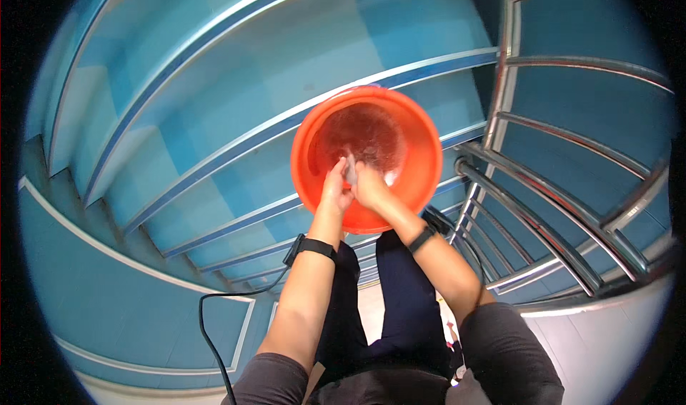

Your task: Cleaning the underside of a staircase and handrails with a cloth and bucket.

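A round orange-red plastic bucket (pixel 423 137) stands before me on the stairs, with water (pixel 364 129) in its bottom. Both my hands are inside its near rim, close together. A small bunched grey cloth (pixel 350 170) shows between them. My left hand (pixel 334 188) pinches it from the left with thumb and fingers. Closed around its other side is my right hand (pixel 368 184), which hides part of the cloth. Black straps circle both wrists.
Blue stair treads (pixel 268 78) with pale and dark-blue edges rise around the bucket. Shiny metal railings (pixel 536 190) run along the right. A low blue side wall (pixel 134 308) borders the left. A black cable (pixel 201 319) hangs from my left wrist.
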Demonstrator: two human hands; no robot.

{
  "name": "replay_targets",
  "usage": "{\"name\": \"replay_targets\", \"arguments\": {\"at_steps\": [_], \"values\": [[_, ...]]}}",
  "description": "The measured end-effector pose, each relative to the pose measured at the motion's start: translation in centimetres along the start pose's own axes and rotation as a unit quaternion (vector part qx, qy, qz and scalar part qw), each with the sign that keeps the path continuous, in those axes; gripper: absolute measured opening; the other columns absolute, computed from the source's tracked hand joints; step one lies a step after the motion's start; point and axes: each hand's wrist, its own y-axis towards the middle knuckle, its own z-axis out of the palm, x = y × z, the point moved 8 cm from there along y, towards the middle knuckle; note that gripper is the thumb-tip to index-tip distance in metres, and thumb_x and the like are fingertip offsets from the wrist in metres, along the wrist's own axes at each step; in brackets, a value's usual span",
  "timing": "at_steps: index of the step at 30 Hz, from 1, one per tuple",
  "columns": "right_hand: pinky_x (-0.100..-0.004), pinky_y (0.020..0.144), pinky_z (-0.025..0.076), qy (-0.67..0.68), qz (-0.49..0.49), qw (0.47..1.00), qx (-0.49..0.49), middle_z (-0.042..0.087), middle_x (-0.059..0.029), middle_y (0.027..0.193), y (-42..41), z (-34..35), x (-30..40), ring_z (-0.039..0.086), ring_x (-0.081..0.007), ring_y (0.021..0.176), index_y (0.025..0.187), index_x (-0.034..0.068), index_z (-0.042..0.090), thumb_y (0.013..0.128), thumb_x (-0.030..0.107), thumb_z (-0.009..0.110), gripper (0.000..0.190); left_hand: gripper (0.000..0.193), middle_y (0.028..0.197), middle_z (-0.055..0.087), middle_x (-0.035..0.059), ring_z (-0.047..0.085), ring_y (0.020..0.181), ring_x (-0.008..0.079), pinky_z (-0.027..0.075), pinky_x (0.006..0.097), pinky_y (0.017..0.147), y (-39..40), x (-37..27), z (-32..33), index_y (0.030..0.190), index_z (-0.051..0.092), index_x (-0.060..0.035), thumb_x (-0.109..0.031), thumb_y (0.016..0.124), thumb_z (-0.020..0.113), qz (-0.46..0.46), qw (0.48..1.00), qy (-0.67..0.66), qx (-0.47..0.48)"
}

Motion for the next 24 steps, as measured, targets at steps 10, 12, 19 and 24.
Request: {"name": "replay_targets", "arguments": {"at_steps": [10,12,19,24], "values": [[-0.0291,0.078,0.045,0.413,-0.116,0.899,-0.084,0.059,-0.0053,0.090,-9.0,-14.0,4.0,0.054,-0.0129,0.084,0.101,0.002,0.054,0.073,0.012,0.066,0.032,0.036,0.116,0.054,0.0102,0.054,0.101,0.0246,0.046,0.0409,0.083,-9.5,-0.6,4.8,0.122,0.045,-0.0091,-0.017,0.087,0.047,-0.029,0.978,0.064,0.197],[-0.0319,0.084,0.042,0.426,-0.080,0.889,-0.150,0.056,-0.0078,0.103,-6.1,-12.8,-1.5,0.051,-0.0148,0.098,0.101,0.004,0.056,0.075,0.012,0.065,0.029,0.037,0.121,0.051,0.0106,0.051,0.106,0.0257,0.044,0.0445,0.085,-14.0,-0.5,9.2,0.123,0.044,-0.0107,-0.029,0.091,0.043,-0.045,0.966,0.086,0.240],[-0.0336,0.098,0.034,0.827,-0.008,0.558,0.067,0.045,-0.0088,0.125,-6.1,-8.2,2.5,0.042,-0.0204,0.117,0.130,0.011,0.038,0.082,0.031,0.058,0.056,0.057,0.129,0.044,0.0082,0.044,0.115,0.0290,0.040,0.0496,0.088,-19.0,-0.9,12.3,0.127,0.042,-0.0165,-0.055,0.084,0.045,-0.115,0.940,-0.076,0.312],[-0.0309,0.068,0.047,0.680,-0.097,0.727,-0.001,0.057,-0.0019,0.079,-3.7,-11.5,1.4,0.055,-0.0144,0.073,0.089,0.010,0.053,0.078,0.024,0.062,0.020,0.045,0.108,0.056,0.0081,0.056,0.095,0.0221,0.049,0.0366,0.075,-15.6,0.2,11.0,0.116,0.048,-0.0083,-0.026,0.079,0.067,-0.113,0.938,0.187,0.268]]}}
